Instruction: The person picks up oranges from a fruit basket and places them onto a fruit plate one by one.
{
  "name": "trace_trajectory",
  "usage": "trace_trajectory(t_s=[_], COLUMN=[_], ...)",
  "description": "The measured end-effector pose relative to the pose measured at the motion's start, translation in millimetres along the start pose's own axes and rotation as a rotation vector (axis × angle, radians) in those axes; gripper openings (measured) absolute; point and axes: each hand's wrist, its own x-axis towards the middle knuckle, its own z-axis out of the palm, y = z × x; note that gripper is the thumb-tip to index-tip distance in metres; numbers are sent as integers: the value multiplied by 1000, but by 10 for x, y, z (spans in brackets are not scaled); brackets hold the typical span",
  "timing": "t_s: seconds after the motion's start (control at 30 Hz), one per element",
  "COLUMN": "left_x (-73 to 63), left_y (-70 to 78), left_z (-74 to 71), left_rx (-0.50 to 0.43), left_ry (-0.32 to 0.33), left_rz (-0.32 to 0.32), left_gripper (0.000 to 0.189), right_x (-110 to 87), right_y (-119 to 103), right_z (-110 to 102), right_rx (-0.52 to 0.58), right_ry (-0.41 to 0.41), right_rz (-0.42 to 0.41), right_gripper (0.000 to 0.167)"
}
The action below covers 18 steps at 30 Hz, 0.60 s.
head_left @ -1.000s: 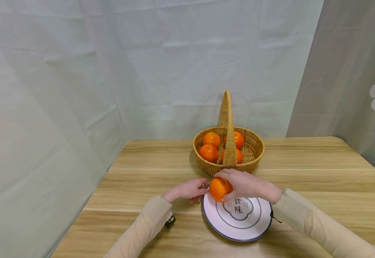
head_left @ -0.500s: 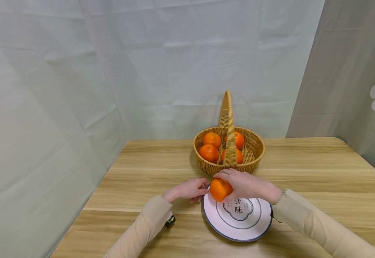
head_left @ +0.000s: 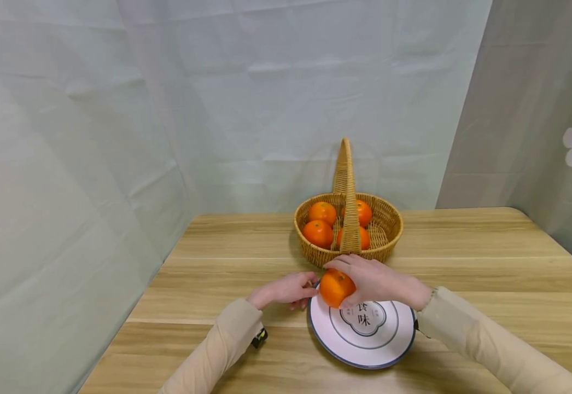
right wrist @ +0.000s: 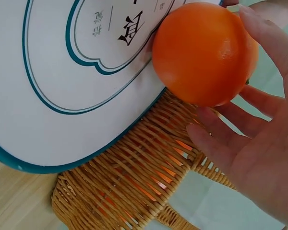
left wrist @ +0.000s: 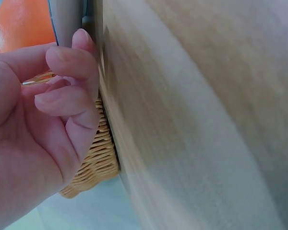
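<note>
My right hand (head_left: 379, 279) grips an orange (head_left: 336, 288) over the left far part of a round white plate (head_left: 374, 350) with a blue rim and dark printed characters. In the right wrist view, thumb and fingers spread around the orange (right wrist: 204, 52), close over the plate's face. At the plate's left edge, my left hand (head_left: 291, 290) pinches the rim. The left wrist view has its thumb and curled fingers right at the plate edge (left wrist: 68, 21), the fingertips partly beneath it.
Just behind the plate stands a wicker basket (head_left: 310, 253) with a tall handle, holding several oranges (head_left: 318, 234). All of it is on a wooden table (head_left: 207, 246). A pale curtain (head_left: 246, 109) hangs behind. A small dark object (head_left: 260, 338) shows beside the left sleeve.
</note>
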Motion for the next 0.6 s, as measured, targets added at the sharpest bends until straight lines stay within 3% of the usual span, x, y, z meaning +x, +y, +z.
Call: trace_trajectory(t_s=[0.33, 0.6], left_x=[4, 6], left_y=[-33, -34], left_z=[-8, -14], left_rx=[-15, -25], left_ry=[1, -10], left_rz=[-5, -5], left_gripper=[5, 5], right_x=[-20, -72], right_y=[-58, -91], right_z=[-91, -186], right_rx=[-35, -107], right_ry=[43, 164], right_rz=[-11, -114], right_gripper=[77, 64])
